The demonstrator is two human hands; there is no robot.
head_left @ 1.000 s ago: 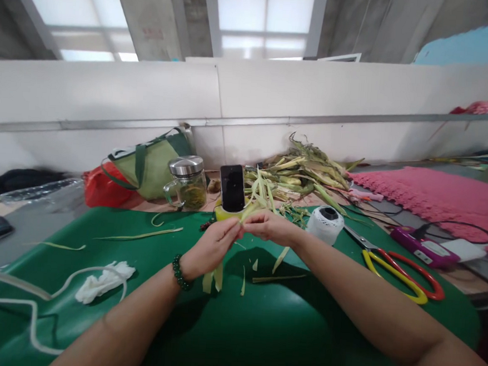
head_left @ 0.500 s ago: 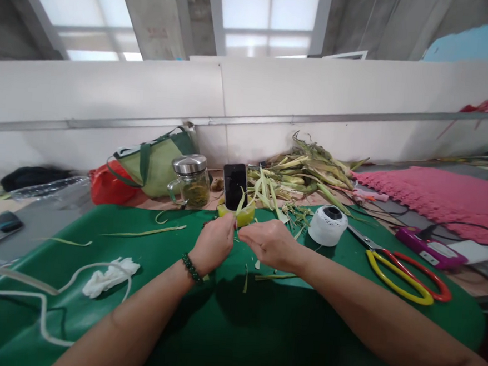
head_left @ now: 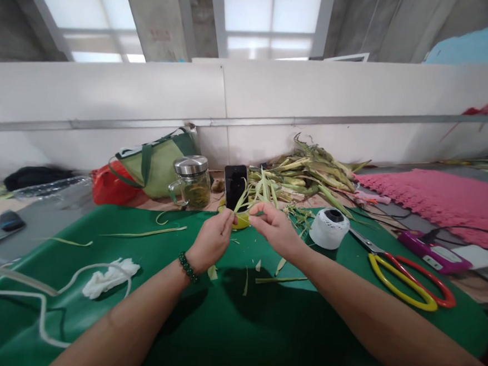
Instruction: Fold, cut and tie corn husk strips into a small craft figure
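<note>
1. Pale green leaf (head_left: pixel 239 205) rose at the centre of the dial from the left hand (head_left: pixel 212 237), whose fingertips were closed on its base above the green table cover (head_left: pixel 159 258).
2. Just beside it, toward three o'clock, the right hand (head_left: pixel 275 228) stood slightly apart from the left, thumb and forefinger brought together. A thin strand seemed to cross the gap; whether the right fingers gripped it could not be told.
3. Done, by the look of it: some material had been split or trimmed, since small scraps (head_left: pixel 246 281) lay toward six o'clock, a narrow strip (head_left: pixel 281 281) at five and a longer strip (head_left: pixel 144 232) at nine.
4. Under way: the held piece looked unfinished, judging by its loose, splayed ends. No completed piece could be made out.
5. Left over: a thick pile of husks (head_left: pixel 312 168) lay at one o'clock, with paler blades (head_left: pixel 265 190) nearer the hands; these appeared unused, though how many were wanted could not be judged.
6. A white spool (head_left: pixel 329 229) stood at three o'clock and scissors (head_left: pixel 389 258) lay toward four, both out of the hands.
</note>
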